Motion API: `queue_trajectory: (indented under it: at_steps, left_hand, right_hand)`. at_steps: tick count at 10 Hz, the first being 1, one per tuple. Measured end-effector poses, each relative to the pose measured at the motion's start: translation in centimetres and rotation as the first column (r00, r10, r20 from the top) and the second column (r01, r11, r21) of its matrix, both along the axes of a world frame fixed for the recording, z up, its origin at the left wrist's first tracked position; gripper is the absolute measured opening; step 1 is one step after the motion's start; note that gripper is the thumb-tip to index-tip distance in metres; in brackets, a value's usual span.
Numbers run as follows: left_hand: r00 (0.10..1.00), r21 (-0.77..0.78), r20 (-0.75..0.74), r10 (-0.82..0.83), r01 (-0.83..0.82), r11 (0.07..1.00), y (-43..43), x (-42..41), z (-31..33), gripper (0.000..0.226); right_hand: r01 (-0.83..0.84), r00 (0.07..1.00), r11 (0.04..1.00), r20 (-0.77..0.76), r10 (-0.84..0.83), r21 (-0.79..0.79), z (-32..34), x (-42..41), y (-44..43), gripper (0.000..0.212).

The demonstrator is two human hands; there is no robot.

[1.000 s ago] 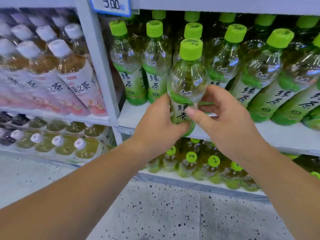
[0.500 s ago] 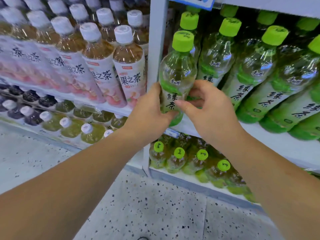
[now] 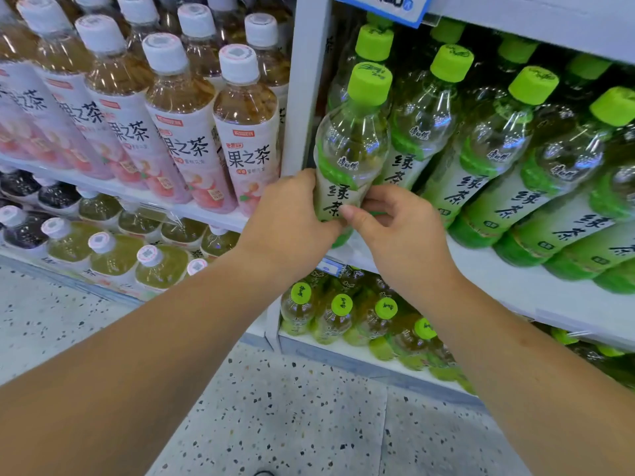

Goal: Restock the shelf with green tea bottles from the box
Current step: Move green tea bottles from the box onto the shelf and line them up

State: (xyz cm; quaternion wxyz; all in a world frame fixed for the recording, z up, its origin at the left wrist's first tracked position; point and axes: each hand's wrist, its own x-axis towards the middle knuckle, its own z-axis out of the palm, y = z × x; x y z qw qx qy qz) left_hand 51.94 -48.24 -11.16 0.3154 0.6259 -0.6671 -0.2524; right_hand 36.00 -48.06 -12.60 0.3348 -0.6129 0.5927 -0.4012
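Note:
A green tea bottle [image 3: 352, 146] with a bright green cap stands upright at the far left front of the white shelf [image 3: 515, 286], right beside the grey upright post [image 3: 304, 97]. My left hand [image 3: 292, 218] wraps its lower label from the left. My right hand [image 3: 395, 225] pinches the same label from the right with thumb and fingers. Its base is hidden behind my hands. Several more green tea bottles [image 3: 498, 159] fill the shelf to the right and behind. The box is out of view.
White-capped peach tea bottles [image 3: 247, 132] fill the shelf bay to the left. Lower shelves hold more green-capped bottles [image 3: 342, 314] and yellow-green drinks [image 3: 151, 266]. A blue price tag [image 3: 385, 5] hangs above. Speckled floor [image 3: 275, 407] lies below.
The bottle in both hands has shifted left along the shelf, from the middle of the green tea row to the spot beside the post. My view has swung left with it.

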Motion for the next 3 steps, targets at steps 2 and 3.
queue_trajectory:
  at_steps: [2,3]
  left_hand:
    - [0.996,0.056,-0.002,0.087,-0.087,0.995,0.0,-0.32,0.11,0.038]
    - [0.995,0.096,-0.045,0.091,-0.086,0.992,0.51,0.0,0.28,0.045]
  right_hand:
    - [-0.003,1.0,0.992,0.007,0.002,0.126,-0.04,-0.22,0.27,0.031]
    - [0.023,0.999,0.988,0.022,-0.027,0.154,-0.03,-0.54,0.73,0.023]
